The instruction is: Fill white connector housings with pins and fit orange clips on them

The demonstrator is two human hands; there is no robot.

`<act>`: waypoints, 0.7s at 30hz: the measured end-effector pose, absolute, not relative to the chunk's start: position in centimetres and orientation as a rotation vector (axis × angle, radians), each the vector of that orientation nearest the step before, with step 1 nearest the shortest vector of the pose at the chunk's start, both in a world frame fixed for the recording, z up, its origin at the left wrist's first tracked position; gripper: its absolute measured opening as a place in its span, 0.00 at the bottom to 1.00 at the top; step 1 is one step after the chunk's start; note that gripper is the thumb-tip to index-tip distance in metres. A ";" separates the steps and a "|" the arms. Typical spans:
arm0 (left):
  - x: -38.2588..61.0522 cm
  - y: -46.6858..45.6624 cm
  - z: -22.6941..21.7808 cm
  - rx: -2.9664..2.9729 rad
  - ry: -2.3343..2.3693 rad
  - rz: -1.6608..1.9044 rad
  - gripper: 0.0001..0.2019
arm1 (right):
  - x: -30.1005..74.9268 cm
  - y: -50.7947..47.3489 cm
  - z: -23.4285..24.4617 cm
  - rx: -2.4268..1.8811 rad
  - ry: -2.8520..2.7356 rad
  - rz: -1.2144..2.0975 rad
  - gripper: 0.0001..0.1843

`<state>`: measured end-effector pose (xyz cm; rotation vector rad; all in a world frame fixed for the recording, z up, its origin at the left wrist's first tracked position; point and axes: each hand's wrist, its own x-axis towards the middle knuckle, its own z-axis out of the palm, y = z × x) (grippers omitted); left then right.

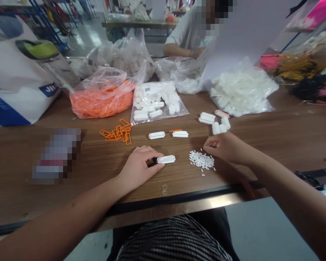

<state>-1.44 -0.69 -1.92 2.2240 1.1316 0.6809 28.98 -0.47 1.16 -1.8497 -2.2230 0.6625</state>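
My left hand (141, 165) grips one end of a white connector housing (167, 159) between thumb and fingers; rows of small holes face up. My right hand (220, 146) is closed in a pinch at the right edge of a pile of tiny white plugs (201, 159). Whatever its fingertips may hold is too small to make out. Beyond my hands lie a second white housing (157, 135) and a third white housing (180, 134), with an orange strip behind the third. Left of these are several loose orange rectangular frames (116, 132).
Along the back stand a bag of orange frames (101, 101), a bag of white housings (154, 99) and a bag of whitish parts (241, 87). More white housings (207, 117) lie at right. A blurred-out object (55, 154) lies left. Another person (187, 40) sits opposite.
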 end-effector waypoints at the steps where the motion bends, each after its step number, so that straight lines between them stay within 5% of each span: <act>1: -1.4 -0.7 -1.9 2.224 1.131 0.680 0.09 | 29.1 -0.4 1.2 -1.816 -2.208 0.679 0.09; 9: -1.4 -0.6 -1.8 2.229 1.118 0.674 0.08 | 29.2 0.1 0.7 -1.714 -2.202 0.798 0.10; 21: -1.4 -0.7 -1.8 2.245 1.114 0.690 0.07 | 29.0 -0.3 0.6 -1.770 -2.367 0.502 0.08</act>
